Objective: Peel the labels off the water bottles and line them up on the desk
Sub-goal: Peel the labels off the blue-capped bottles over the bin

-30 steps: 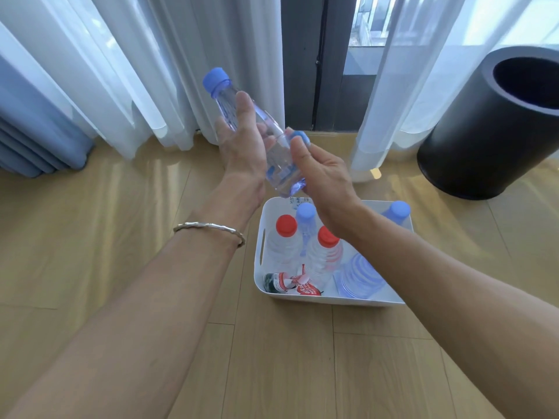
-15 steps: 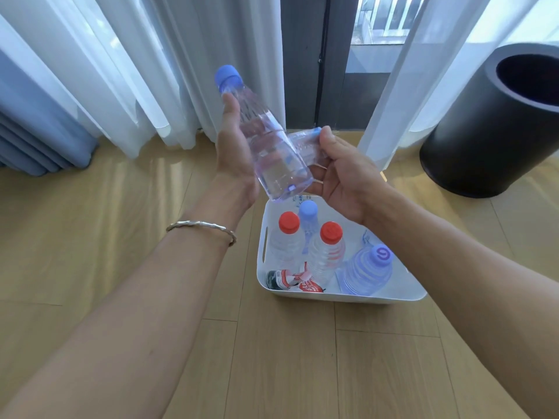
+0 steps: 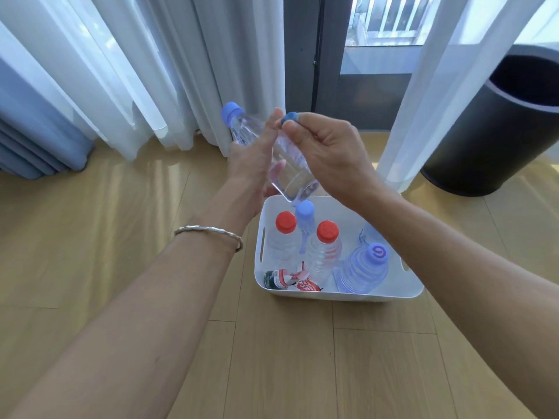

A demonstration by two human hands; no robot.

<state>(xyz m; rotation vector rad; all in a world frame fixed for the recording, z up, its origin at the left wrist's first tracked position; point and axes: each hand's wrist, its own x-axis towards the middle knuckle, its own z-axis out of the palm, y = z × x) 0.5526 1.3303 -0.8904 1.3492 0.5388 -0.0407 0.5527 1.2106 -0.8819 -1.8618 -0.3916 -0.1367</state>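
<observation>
Nearest, both forearms reach out over the wooden floor (image 3: 121, 237), a thin bracelet (image 3: 208, 231) on the left wrist. Beneath them a white basket (image 3: 338, 293) stands on the floor. In its near left corner lie crumpled labels (image 3: 290, 279), red, white and dark. Standing in it are two red-capped bottles (image 3: 323, 252), a blue-capped bottle (image 3: 305, 209) behind them, and a ribbed bottle (image 3: 363, 267) with a lilac cap toward the near right corner. Another is mostly hidden by the right forearm.

Above the basket's far edge, the left hand (image 3: 251, 158) has its fingers wrapped round the held bottle (image 3: 290, 164), tilted with its blue cap up and to the left. Its body looks clear. The right hand (image 3: 326, 149) pinches a blue scrap (image 3: 289, 117) between thumb and forefinger, probably the peeled label.

Beyond, curtains (image 3: 136, 71) hang to the floor and a black bin (image 3: 496, 122) stands at the right.

I judge the task partly done: some labels are off, none of the bottles is lined up, and no counter is in view. Whether the basket's bottles are all stripped I cannot tell.
</observation>
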